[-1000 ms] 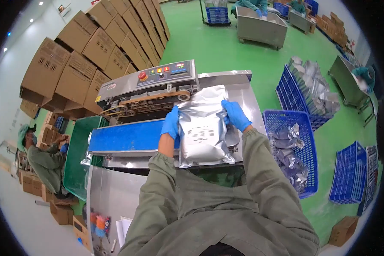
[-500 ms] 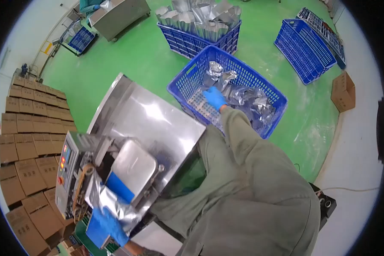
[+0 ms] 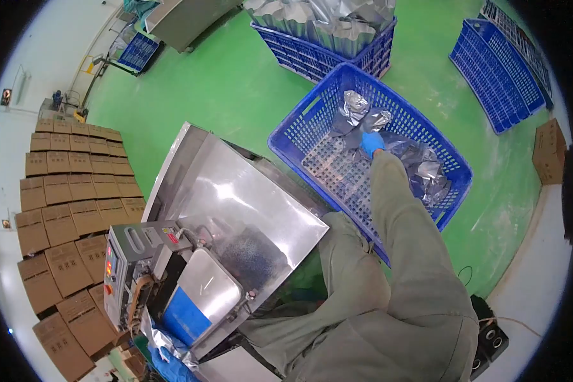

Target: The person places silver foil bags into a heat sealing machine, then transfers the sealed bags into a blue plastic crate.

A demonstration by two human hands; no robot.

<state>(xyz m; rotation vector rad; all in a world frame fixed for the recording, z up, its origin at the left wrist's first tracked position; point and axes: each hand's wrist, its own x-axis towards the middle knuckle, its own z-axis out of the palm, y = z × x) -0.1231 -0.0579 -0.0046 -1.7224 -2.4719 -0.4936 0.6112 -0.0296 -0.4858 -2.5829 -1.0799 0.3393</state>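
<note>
My right hand (image 3: pixel 372 144), in a blue glove, reaches into a blue plastic basket (image 3: pixel 285 141) and has its fingers closed on a silver foil bag (image 3: pixel 377 120). Other filled foil bags (image 3: pixel 430 173) lie along the basket's right side. At the lower left, my left hand (image 3: pixel 172 368), also gloved in blue, grips a crumpled foil bag (image 3: pixel 162 340) beside the sealing machine (image 3: pixel 134 254). Part of that hand is cut off by the frame's bottom edge. The machine has lit red displays, a metal plate and a blue pad (image 3: pixel 186 313).
A sloped steel table (image 3: pixel 261 197) stands between the machine and the basket. Behind the basket is a crate (image 3: pixel 318 54) packed with upright foil bags. Stacked cartons (image 3: pixel 63 232) line the left wall. Empty blue crates (image 3: pixel 496 76) and a carton (image 3: pixel 547 151) stand at right.
My left hand has drawn the foil bag down and away from the machine's plate. My right hand has moved across the basket to the bags and closed on one. The view has shifted.
</note>
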